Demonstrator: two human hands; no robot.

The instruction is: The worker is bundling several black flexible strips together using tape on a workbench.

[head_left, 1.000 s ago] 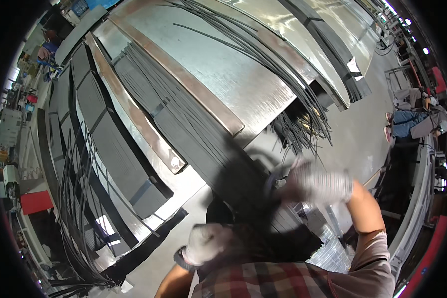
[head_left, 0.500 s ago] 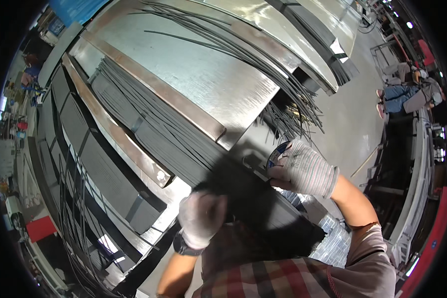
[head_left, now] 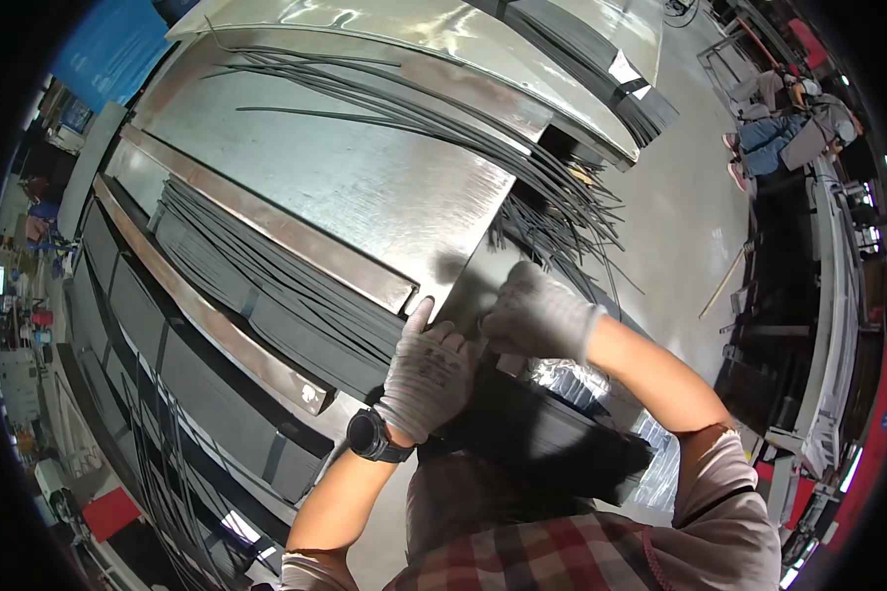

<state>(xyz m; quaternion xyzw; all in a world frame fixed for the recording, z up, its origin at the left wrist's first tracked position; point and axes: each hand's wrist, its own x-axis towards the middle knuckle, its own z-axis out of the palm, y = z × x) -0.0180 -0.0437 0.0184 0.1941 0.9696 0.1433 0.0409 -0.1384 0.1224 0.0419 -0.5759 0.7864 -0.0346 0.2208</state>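
Note:
A long stack of dark grey flat strips runs from the upper left to beneath my hands, with thin black rods along its top. My left hand, in a striped light glove, lies over the stack near the end of a brown metal bar. Its index finger is stretched out and the other fingers are partly bent. To its right, my gloved right hand is closed and slightly blurred. The dark round roll, seemingly tape, seen in it just before is now hidden. Shadow covers the stack's near end.
A shiny metal plate carries loose black rods, which overhang its right edge. More grey stacks lie at the left. A silvery wrapped bundle is near my right arm. A person sits at the far right.
My left hand has moved up and right onto the stack, index finger extended. My right hand has moved left and slightly up, close to the left; the round roll has gone out of sight.

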